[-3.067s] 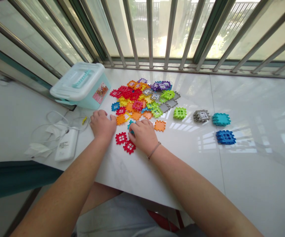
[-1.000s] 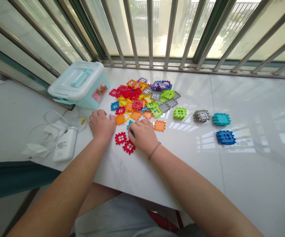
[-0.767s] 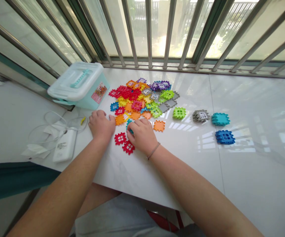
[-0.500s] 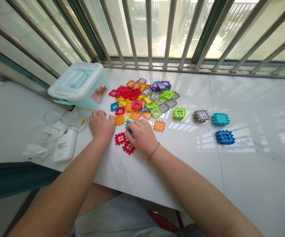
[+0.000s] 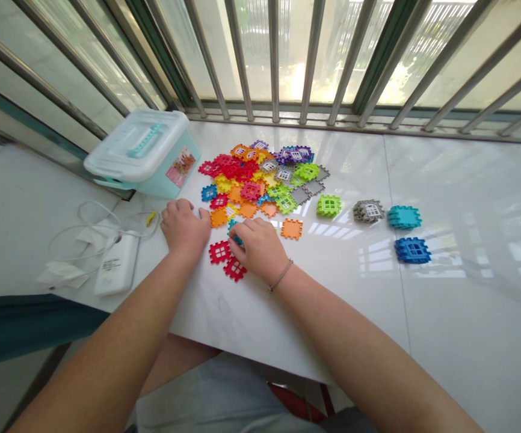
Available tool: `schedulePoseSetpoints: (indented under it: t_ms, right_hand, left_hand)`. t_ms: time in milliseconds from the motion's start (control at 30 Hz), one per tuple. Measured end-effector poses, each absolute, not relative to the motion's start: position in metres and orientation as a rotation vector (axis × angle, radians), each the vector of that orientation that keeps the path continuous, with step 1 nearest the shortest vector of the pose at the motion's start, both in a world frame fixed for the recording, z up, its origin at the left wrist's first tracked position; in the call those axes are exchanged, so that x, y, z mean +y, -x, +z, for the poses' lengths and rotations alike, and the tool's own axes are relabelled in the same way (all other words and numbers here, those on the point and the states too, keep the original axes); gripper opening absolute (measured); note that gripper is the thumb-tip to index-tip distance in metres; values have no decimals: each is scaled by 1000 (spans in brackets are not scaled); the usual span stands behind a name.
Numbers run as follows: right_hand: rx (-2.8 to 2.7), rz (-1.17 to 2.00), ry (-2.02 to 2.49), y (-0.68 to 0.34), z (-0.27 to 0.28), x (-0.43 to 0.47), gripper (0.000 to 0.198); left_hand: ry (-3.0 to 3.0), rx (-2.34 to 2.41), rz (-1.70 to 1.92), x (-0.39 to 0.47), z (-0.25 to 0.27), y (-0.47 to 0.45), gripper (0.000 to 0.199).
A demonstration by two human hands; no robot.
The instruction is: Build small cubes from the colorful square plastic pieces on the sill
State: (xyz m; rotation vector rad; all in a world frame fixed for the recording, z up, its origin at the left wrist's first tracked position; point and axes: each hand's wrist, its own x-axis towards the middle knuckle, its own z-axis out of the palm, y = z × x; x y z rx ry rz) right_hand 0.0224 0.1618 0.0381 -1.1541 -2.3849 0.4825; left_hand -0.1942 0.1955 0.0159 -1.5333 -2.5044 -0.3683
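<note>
My left hand (image 5: pixel 184 228) rests on the white surface at the left of the tile pile, fingers loosely bent and thumb apart, with nothing visible in it. My right hand (image 5: pixel 258 245) lies just in front of the pile, its fingers closed around a teal tile (image 5: pixel 233 225) that is mostly hidden beneath them. Two red window tiles (image 5: pixel 219 252) lie close to the right fingertips. Beyond both hands spreads a mixed pile of notched plastic tiles (image 5: pixel 249 191). A single orange tile (image 5: pixel 292 228) lies to the right of the right hand.
Green (image 5: pixel 328 205), grey (image 5: pixel 367 211), turquoise (image 5: pixel 404 217) and blue stacks (image 5: pixel 413 250) stand to the right. A lidded teal box (image 5: pixel 152 162) sits at the back left. A white power bank (image 5: pixel 117 264) with cables lies left. Metal bars (image 5: pixel 273 60) line the back edge.
The view has shifted very slightly. Both hands stay almost where they were, and the tiles have not visibly moved.
</note>
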Motion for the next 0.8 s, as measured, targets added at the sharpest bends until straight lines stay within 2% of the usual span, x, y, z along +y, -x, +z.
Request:
schedulePoseSetpoints:
  t_ms: [467, 800]
  right_hand:
    - [-2413, 462, 1185, -20, 39, 161, 27]
    - [-2248, 535, 1182, -20, 36, 159, 17]
  left_hand:
    - [1555, -2488, -327, 194, 13, 198, 29]
    - [1587, -2516, -375, 194, 17, 199, 31]
